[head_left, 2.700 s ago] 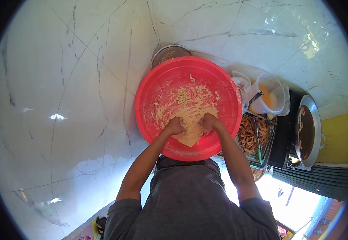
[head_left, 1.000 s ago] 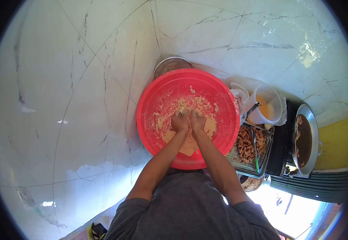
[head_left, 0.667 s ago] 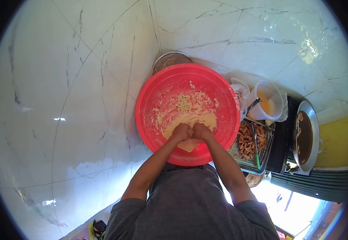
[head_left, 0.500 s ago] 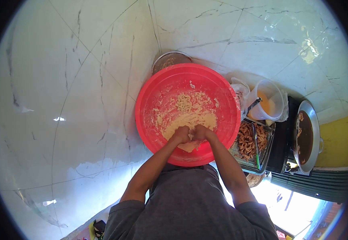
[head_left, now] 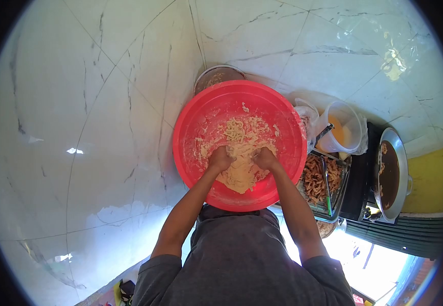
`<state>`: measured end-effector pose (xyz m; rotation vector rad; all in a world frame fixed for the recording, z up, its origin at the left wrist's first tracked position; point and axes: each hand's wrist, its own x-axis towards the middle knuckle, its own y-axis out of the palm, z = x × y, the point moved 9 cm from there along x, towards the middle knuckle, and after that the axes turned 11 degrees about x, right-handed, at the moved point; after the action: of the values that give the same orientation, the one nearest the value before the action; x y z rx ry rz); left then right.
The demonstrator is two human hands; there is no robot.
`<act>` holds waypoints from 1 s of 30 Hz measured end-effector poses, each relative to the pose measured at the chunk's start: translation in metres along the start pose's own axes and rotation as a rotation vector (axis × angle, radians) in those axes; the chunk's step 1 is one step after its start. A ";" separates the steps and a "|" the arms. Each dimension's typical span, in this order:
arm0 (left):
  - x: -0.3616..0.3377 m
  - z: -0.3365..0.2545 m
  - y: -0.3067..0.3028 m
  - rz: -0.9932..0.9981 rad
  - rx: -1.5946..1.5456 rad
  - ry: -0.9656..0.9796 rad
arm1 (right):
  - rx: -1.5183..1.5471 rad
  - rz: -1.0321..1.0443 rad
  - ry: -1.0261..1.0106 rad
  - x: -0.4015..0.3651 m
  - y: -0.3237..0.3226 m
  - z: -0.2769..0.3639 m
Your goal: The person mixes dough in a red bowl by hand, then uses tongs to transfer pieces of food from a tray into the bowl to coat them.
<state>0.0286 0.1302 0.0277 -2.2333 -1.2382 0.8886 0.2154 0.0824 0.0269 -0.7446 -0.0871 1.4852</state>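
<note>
A wide red plastic basin (head_left: 183,122) stands in front of my body, with pale flour (head_left: 239,176) heaped inside it. Coated pale strips (head_left: 236,130) lie among the flour toward the far side. My left hand (head_left: 221,158) is at the left of the heap, fingers curled into the flour. On the opposite side my right hand (head_left: 265,158) is likewise curled, its fingertips dusted and partly buried. The two hands are apart, flour and clumps between them.
Right of the basin is a tray of browned fried pieces (head_left: 315,178) with green-handled tongs (head_left: 328,196). Beyond are a clear tub of yellow liquid (head_left: 340,133) and a pan of dark oil (head_left: 388,176). A bucket (head_left: 217,76) sits behind, against the tiled wall (head_left: 114,117).
My hands were close together near the front of the flour. They have separated to the left and right and moved slightly farther from me, and the flour between them has spread.
</note>
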 end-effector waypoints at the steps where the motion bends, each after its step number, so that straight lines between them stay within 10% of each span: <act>1: 0.002 0.004 0.003 0.010 0.009 -0.023 | 0.165 -0.006 0.058 -0.003 -0.001 -0.001; 9: -0.002 0.003 0.010 0.082 -0.616 -0.242 | 0.855 -0.456 0.223 -0.004 -0.029 -0.014; 12: 0.009 0.029 0.031 -0.453 -0.722 -0.484 | 0.879 -0.860 0.310 -0.019 -0.017 0.000; 15: -0.002 0.003 0.031 -0.447 -0.584 -0.633 | 0.795 -1.033 0.224 -0.015 0.009 0.005; 30: -0.036 -0.005 -0.018 -0.472 -0.437 -0.699 | 0.953 -0.896 0.044 -0.018 -0.011 0.023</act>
<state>0.0076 0.1078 0.0542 -1.8002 -2.3470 1.3455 0.2113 0.0763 0.0566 0.0787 0.2794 0.5142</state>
